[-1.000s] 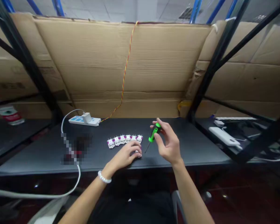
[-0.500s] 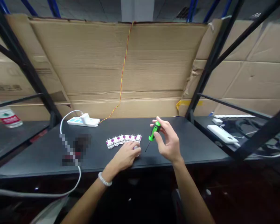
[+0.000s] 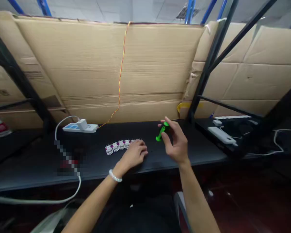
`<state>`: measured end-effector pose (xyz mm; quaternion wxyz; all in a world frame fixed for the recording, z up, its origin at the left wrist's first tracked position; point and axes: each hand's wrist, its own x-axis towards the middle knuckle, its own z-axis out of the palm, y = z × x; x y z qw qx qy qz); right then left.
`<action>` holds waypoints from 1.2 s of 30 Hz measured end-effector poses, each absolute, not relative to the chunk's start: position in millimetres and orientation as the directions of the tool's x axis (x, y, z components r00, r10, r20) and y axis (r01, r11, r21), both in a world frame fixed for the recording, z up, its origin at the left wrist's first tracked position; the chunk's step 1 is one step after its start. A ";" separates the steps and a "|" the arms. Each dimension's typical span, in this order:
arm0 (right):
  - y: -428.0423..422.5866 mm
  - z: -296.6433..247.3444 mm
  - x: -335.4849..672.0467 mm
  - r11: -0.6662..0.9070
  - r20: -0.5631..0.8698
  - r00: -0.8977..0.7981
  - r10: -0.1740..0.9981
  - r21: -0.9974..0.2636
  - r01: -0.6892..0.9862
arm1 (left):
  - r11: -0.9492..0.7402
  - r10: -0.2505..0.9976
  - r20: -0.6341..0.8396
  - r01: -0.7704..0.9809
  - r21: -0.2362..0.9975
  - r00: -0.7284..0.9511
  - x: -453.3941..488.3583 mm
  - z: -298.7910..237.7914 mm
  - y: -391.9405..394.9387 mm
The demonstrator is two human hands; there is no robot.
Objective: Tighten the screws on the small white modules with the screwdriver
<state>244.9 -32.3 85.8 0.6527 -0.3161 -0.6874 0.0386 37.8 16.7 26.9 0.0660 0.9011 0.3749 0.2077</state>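
Observation:
My right hand (image 3: 177, 140) holds a screwdriver (image 3: 162, 132) with a green and black handle, gripped between thumb and fingers above the table. Its handle leans down to the left; the shaft barely shows against the dark surface. My left hand (image 3: 135, 153), a beaded bracelet on its wrist, is lowered with curled fingers over the right end of a curved row of several small white and purple block-like parts (image 3: 115, 146). That end of the row is mostly covered by the hand. Whatever lies under its fingertips is hidden.
A white power strip (image 3: 91, 128) with a plugged-in adapter (image 3: 81, 124) stands at the back left. A white cable (image 3: 79, 184) runs over the table's front edge. Black shelf posts (image 3: 203, 76) and a cardboard wall (image 3: 155, 64) enclose the table (image 3: 201, 153). A pixelated patch covers something at left.
My left hand has shifted up and onto the right end of the row, hiding more parts. The screwdriver stays in my right hand, its shaft less visible. The camera view has turned slightly right.

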 end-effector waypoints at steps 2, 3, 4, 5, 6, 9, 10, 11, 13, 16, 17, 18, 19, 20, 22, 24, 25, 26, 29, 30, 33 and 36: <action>-32.9 87.0 250.1 0.791 0.876 0.070 0.478 -0.463 0.400 | -0.685 0.728 0.256 0.694 0.221 0.636 49.3 32.7 21.6; -33.1 87.4 252.5 0.788 0.876 0.082 0.475 -0.464 0.404 | -0.677 0.735 0.243 0.706 0.209 0.633 54.5 34.8 23.9; -33.3 87.7 254.9 0.785 0.876 0.094 0.473 -0.467 0.406 | -0.670 0.742 0.235 0.715 0.200 0.628 59.4 36.1 26.3; -33.4 87.9 257.0 0.783 0.875 0.105 0.472 -0.471 0.406 | -0.663 0.747 0.232 0.723 0.194 0.623 63.8 36.7 28.7; -33.4 88.1 259.0 0.782 0.875 0.115 0.471 -0.474 0.404 | -0.658 0.752 0.230 0.729 0.190 0.618 67.8 36.7 31.1; -33.8 88.7 264.0 0.777 0.874 0.133 0.468 -0.479 0.408 | -0.642 0.765 0.216 0.744 0.184 0.607 75.9 34.9 37.3; -34.0 89.0 265.3 0.777 0.876 0.134 0.463 -0.474 0.413 | -0.638 0.769 0.214 0.748 0.186 0.603 76.7 34.6 38.5; -34.3 89.4 266.3 0.777 0.878 0.134 0.459 -0.470 0.419 | -0.634 0.772 0.215 0.749 0.191 0.599 76.2 34.8 39.1; -34.8 90.3 267.8 0.774 0.880 0.134 0.455 -0.465 0.429 | -0.633 0.773 0.230 0.746 0.208 0.591 70.0 36.7 38.6; -34.6 90.7 267.9 0.772 0.874 0.143 0.464 -0.479 0.418 | -0.650 0.759 0.262 0.721 0.241 0.597 46.4 41.1 34.3; -33.9 90.5 267.3 0.771 0.868 0.154 0.472 -0.491 0.405 | -0.670 0.742 0.268 0.695 0.261 0.615 35.3 42.1 32.4; -33.0 90.0 266.3 0.772 0.861 0.165 0.480 -0.505 0.387 | -0.704 0.710 0.296 0.637 0.313 0.639 23.3 42.5 30.2; -31.7 89.4 264.9 0.772 0.854 0.176 0.489 -0.518 0.368 | -0.733 0.677 0.295 0.584 0.349 0.674 11.1 42.3 28.0; -30.1 88.6 263.3 0.773 0.846 0.187 0.499 -0.532 0.347 | -0.753 0.650 0.285 0.545 0.370 0.704 -0.6 41.6 25.7; -26.5 86.7 259.2 0.775 0.833 0.199 0.517 -0.554 0.304 | -0.755 0.637 0.261 0.518 0.402 0.726 -19.9 38.7 21.2; -23.0 84.3 253.9 0.779 0.825 0.191 0.533 -0.566 0.270 | -0.757 0.619 0.243 0.487 0.435 0.747 -31.2 34.4 17.8; -21.5 83.0 250.8 0.778 0.820 0.179 0.544 -0.573 0.260 | -0.756 0.616 0.246 0.476 0.449 0.748 -33.8 32.0 16.8; -20.3 81.5 247.4 0.773 0.814 0.162 0.558 -0.581 0.256 | -0.755 0.615 0.252 0.466 0.461 0.747 -34.6 29.5 16.3; -18.1 76.9 235.4 0.750 0.797 0.107 0.595 -0.598 0.283 | -0.747 0.619 0.272 0.446 0.493 0.736 -30.5 23.2 16.2; -17.7 75.4 231.2 0.750 0.798 0.088 0.596 -0.592 0.293 | -0.745 0.620 0.275 0.441 0.501 0.735 -28.4 21.8 16.1; -16.9 71.8 220.2 0.759 0.807 0.040 0.589 -0.569 0.318 | -0.744 0.620 0.285 0.432 0.511 0.731 -23.4 19.7 14.6; -15.6 69.1 214.2 0.757 0.812 0.013 0.583 -0.550 0.353 | -0.743 0.623 0.294 0.429 0.514 0.725 -21.0 18.6 12.4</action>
